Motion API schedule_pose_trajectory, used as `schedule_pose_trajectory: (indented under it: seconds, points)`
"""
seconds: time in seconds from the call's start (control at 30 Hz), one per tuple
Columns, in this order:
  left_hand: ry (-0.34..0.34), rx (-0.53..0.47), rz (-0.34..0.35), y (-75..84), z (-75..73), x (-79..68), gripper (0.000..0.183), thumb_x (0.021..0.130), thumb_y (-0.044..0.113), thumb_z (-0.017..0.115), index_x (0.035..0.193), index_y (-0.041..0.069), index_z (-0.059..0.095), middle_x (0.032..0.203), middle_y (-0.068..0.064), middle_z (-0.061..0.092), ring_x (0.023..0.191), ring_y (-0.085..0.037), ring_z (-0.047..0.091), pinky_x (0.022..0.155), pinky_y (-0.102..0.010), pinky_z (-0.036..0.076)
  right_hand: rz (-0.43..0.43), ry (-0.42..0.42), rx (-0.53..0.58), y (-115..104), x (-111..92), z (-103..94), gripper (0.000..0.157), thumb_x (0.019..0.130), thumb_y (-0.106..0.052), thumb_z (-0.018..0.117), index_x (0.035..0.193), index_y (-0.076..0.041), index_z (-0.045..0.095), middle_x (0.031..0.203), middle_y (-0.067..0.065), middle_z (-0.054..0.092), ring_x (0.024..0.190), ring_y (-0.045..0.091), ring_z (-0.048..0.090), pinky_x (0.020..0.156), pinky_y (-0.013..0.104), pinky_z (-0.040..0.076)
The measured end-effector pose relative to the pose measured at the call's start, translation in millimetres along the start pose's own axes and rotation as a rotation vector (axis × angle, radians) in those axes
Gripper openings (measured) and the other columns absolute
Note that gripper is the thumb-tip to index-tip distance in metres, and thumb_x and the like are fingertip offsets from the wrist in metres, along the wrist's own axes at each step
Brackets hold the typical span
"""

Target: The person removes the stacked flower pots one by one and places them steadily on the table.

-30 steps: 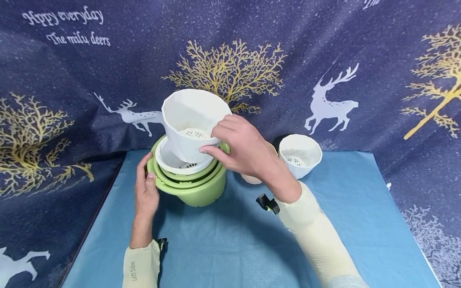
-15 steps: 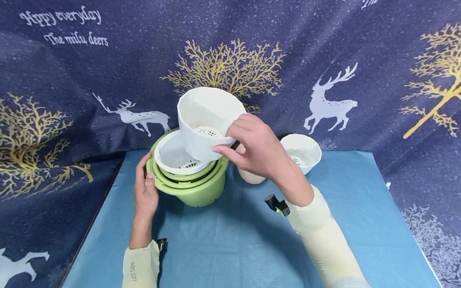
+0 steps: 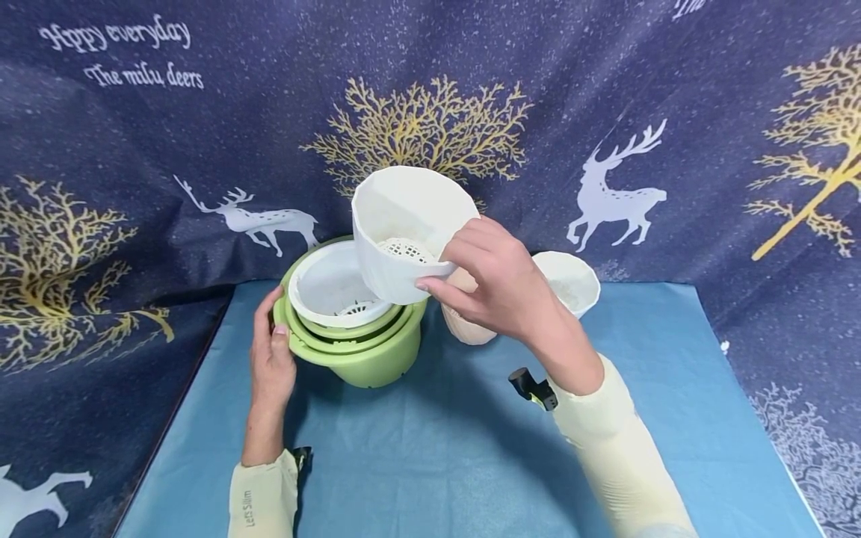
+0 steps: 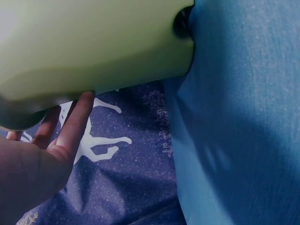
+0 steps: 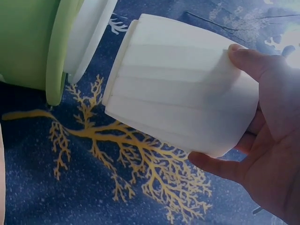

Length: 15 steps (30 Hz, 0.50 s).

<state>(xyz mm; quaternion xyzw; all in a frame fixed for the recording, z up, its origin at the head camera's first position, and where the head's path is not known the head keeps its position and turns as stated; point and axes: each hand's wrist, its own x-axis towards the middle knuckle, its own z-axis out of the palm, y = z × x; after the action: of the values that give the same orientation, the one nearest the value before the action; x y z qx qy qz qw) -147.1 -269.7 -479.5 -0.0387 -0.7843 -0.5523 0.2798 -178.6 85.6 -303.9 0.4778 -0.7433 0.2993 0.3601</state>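
My right hand [image 3: 494, 280] pinches the near right rim of a white faceted flowerpot [image 3: 386, 273], thumb outside and fingers over the edge. The pot hangs tilted in the air, its perforated bottom visible inside. In the right wrist view the white flowerpot [image 5: 173, 79] is seen from its ribbed side, apart from the stack. To the left, my left hand [image 3: 274, 359] grips the rim of a green flowerpot [image 3: 377, 366], thumb on top. Nested in it are another green pot and a round white pot [image 3: 323, 284] with a slotted bottom. In the left wrist view, fingers [image 4: 77, 122] touch the green wall.
A pinkish-beige pot [image 3: 467, 321] stands right of the stack, partly hidden by the raised pot and my right hand. Farther right is another white faceted pot [image 3: 572, 280], partly behind my forearm. A blue cloth [image 3: 430, 463] covers the table, with a printed curtain [image 3: 430, 45] behind.
My right hand has carried the white flowerpot to the right, off from above the stack, uncovering more of the round white pot. My left hand stays on the green rim.
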Motion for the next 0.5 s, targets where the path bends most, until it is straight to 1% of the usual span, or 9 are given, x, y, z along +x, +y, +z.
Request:
schedule_pose_trajectory:
  seconds: [0.17, 0.3, 0.43, 0.5]
  points:
    - [0.002, 0.003, -0.006, -0.6, 0.6, -0.2, 0.053, 0.108, 0.014, 0.038, 0.16, 0.011, 0.046, 0.16, -0.011, 0.048, 0.135, -0.005, 0.048, 0.108, -0.017, 0.035, 0.006, -0.017, -0.012, 0, -5, -8.4, 0.028, 0.091, -0.021, 0.084, 0.079, -0.007, 0.062, 0.073, 0.003, 0.057, 0.075, 0.027, 0.055, 0.08, 0.044, 0.046]
    - [-0.001, 0.014, -0.018, -1.2, -0.8, -0.7, 0.053, 0.109, 0.015, 0.039, 0.161, 0.015, 0.047, 0.16, -0.007, 0.049, 0.135, -0.005, 0.048, 0.108, -0.017, 0.035, 0.034, -0.033, -0.018, 1, -9, -14.7, 0.026, 0.089, -0.02, 0.086, 0.081, -0.008, 0.065, 0.074, 0.003, 0.059, 0.076, 0.027, 0.056, 0.082, 0.043, 0.047]
    - [-0.003, -0.012, -0.003, -2.7, -1.3, -0.7, 0.053, 0.108, 0.013, 0.039, 0.16, 0.012, 0.047, 0.16, -0.01, 0.048, 0.135, -0.006, 0.048, 0.108, -0.017, 0.036, 0.068, -0.043, -0.015, 2, -14, -20.7, 0.019, 0.088, -0.02, 0.087, 0.091, -0.007, 0.073, 0.081, 0.004, 0.067, 0.084, 0.027, 0.062, 0.088, 0.044, 0.048]
    - [-0.003, -0.023, 0.008, -3.1, -1.4, -0.4, 0.053, 0.108, 0.013, 0.038, 0.16, 0.011, 0.046, 0.159, -0.012, 0.048, 0.135, -0.007, 0.048, 0.108, -0.017, 0.036, 0.088, -0.047, -0.009, 2, -16, -24.0, 0.02, 0.088, -0.02, 0.087, 0.1, -0.007, 0.077, 0.089, 0.005, 0.073, 0.091, 0.028, 0.066, 0.092, 0.044, 0.048]
